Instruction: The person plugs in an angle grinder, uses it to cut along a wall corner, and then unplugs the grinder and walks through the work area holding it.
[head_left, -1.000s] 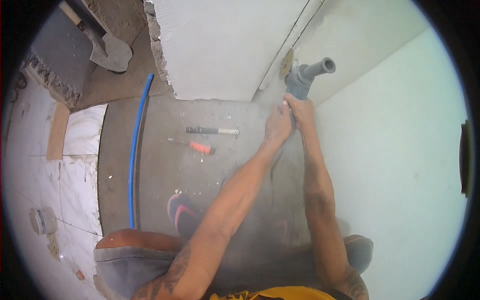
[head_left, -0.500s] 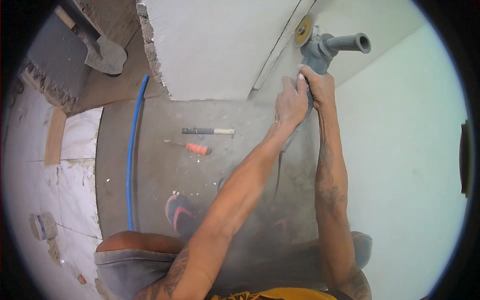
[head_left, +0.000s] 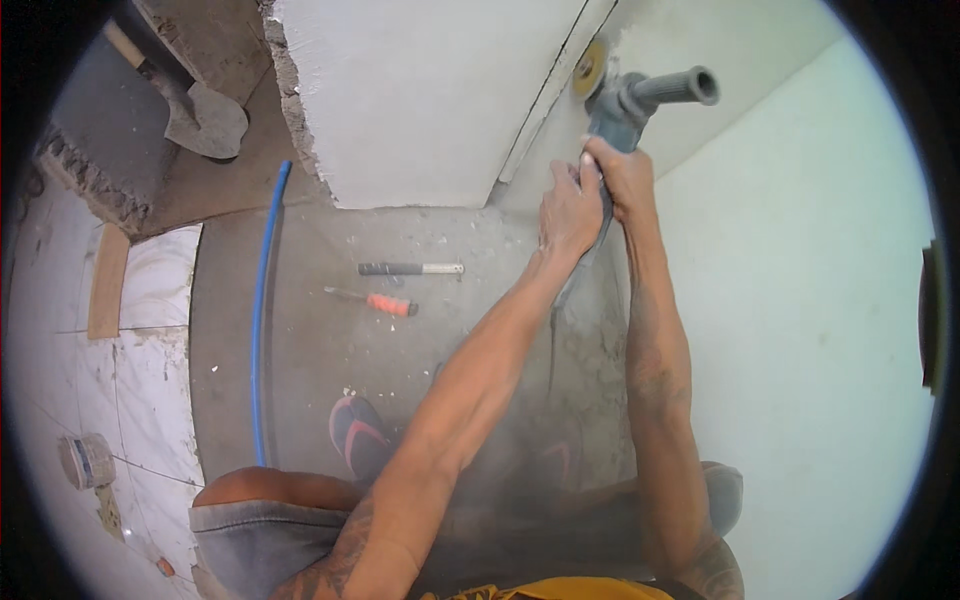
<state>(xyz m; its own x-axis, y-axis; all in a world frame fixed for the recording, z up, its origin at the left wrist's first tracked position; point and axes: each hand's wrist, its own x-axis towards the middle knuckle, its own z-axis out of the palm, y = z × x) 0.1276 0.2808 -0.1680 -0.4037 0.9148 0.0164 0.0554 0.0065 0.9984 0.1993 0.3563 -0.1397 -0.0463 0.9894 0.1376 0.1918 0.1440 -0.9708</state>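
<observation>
I grip a grey-green angle grinder [head_left: 622,122] with both hands: my left hand [head_left: 568,212] is wrapped on the lower body, and my right hand [head_left: 625,180] holds it just above and to the right. Its yellowish disc [head_left: 589,70] is at the wall beside a cut, narrow groove [head_left: 545,105] in the white plaster [head_left: 405,100]. The ribbed side handle sticks out to the right, with neither hand on it. A dark cord trails below the grinder, and dust hazes the area over my lap.
On the floor [head_left: 480,350] lie a hammer [head_left: 410,269], an orange-handled tool [head_left: 388,302] and a long blue pipe [head_left: 264,300]. A shovel [head_left: 203,118] rests by broken masonry. White tiles [head_left: 155,380], a wooden strip [head_left: 108,285] and a bucket [head_left: 86,460] are at left; a pale wall [head_left: 780,330] stands right.
Over the last second the grinder and both hands moved up and right along the wall, then shifted slightly left and down in the latest half second.
</observation>
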